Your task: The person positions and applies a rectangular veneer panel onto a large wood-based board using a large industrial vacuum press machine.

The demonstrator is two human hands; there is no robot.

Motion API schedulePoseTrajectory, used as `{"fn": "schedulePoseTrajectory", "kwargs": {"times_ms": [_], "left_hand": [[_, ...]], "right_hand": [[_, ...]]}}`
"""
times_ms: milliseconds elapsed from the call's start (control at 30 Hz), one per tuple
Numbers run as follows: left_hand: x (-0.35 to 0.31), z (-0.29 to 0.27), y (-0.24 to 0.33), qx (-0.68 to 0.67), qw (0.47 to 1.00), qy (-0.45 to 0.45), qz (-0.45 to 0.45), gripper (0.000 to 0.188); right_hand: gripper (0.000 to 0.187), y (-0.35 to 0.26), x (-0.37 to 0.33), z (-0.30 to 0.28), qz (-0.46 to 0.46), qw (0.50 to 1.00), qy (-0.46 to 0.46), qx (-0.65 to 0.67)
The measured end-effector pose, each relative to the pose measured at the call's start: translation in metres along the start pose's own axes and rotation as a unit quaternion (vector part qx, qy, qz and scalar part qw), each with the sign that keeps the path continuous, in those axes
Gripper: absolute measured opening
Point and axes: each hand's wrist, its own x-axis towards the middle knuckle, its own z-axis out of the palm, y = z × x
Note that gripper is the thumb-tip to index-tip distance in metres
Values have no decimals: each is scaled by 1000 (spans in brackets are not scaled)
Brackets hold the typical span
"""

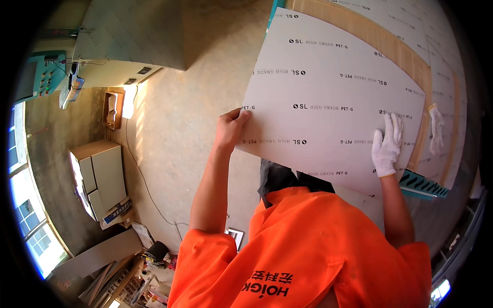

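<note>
A large white board (pixel 323 126), its covering film printed with rows of dark lettering, spreads in front of me and juts past the left side of the stack. My left hand (pixel 233 127) is bare and grips the board's left edge, thumb on top and fingers hidden underneath. In a white knit glove, my right hand (pixel 387 146) lies flat on the board near its right edge, fingers stretched out. A loose white glove (pixel 436 129) rests on the boards just right of it.
Beneath lie brown wood-toned sheets (pixel 354 19) and more white boards (pixel 446 159), above a teal slotted frame (pixel 423 185). On the left stand a teal control panel (pixel 43 77), a pale cabinet (pixel 105 174) and scrap boards (pixel 105 274). A cable (pixel 146 191) crosses the floor.
</note>
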Motion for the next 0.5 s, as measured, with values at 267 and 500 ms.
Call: {"fn": "schedulePoseTrajectory", "kwargs": {"times_ms": [267, 500], "left_hand": [[33, -14, -15, -19, 985, -168, 19, 43], [32, 1, -3, 36, 990, -138, -5, 61]], "right_hand": [[55, 24, -59, -17, 149, 989, -12, -5], [59, 51, -128, -52, 472, 879, -1, 63]]}}
